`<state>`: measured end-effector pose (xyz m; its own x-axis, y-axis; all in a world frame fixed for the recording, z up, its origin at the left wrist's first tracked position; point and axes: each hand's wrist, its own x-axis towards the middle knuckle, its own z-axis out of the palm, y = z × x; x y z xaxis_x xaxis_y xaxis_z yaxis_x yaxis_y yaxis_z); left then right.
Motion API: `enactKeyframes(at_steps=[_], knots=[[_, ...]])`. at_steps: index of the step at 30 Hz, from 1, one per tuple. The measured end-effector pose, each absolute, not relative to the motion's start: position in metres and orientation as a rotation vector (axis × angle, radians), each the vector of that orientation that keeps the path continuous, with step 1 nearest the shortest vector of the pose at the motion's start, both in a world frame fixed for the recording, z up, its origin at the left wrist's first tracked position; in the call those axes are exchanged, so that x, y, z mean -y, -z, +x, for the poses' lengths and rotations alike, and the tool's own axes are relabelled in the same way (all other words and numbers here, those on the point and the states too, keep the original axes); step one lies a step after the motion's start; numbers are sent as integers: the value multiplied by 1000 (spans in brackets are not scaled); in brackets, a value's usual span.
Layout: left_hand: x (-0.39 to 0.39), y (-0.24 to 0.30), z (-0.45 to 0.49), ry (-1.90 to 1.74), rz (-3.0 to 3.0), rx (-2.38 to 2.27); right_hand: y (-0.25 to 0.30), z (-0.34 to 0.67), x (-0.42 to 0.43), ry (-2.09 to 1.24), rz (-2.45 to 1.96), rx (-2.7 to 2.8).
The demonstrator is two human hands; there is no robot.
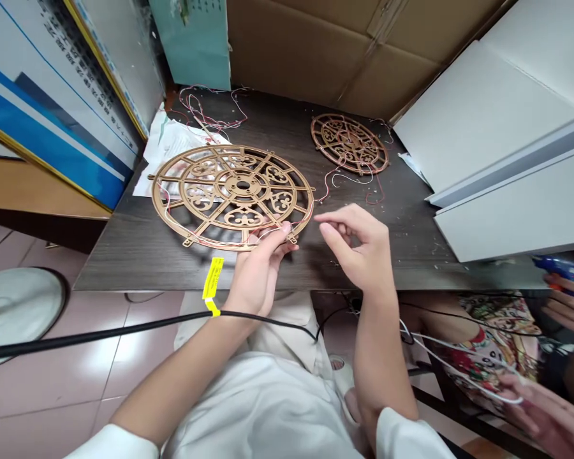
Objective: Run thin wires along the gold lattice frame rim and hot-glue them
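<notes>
My left hand grips the near rim of a round openwork wooden panel, thumb on top and fingers underneath. The panel is tilted above the table, with scroll patterns between its spokes. Thin red and white wires run along its near and right rim, passing by my left thumb. Just off the panel's right edge is my right hand, its index finger and thumb brought close together and the other fingers curled. Whether a wire end is between those fingertips I cannot make out.
A second round wooden panel with wires lies at the back right of the dark table. Loose wires and white paper lie at back left. White boards stand right. A black cable crosses my left forearm. Another person's hands show at right.
</notes>
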<state>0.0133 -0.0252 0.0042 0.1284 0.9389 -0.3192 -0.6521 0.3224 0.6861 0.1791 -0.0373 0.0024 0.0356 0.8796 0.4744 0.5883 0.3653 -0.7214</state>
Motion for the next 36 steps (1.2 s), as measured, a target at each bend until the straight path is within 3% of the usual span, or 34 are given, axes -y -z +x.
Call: enactKeyframes(at_steps=[6,20,36], knots=[[25,-6,11,-1192,437,-753,-25,176,5,-418,-1129,2108],[24,-2,8,-1171,442,-689,-26,170,4,-573,-996,2074],[23,-1,11,-1179,455,-724,-24,172,6,-470,-948,2112]])
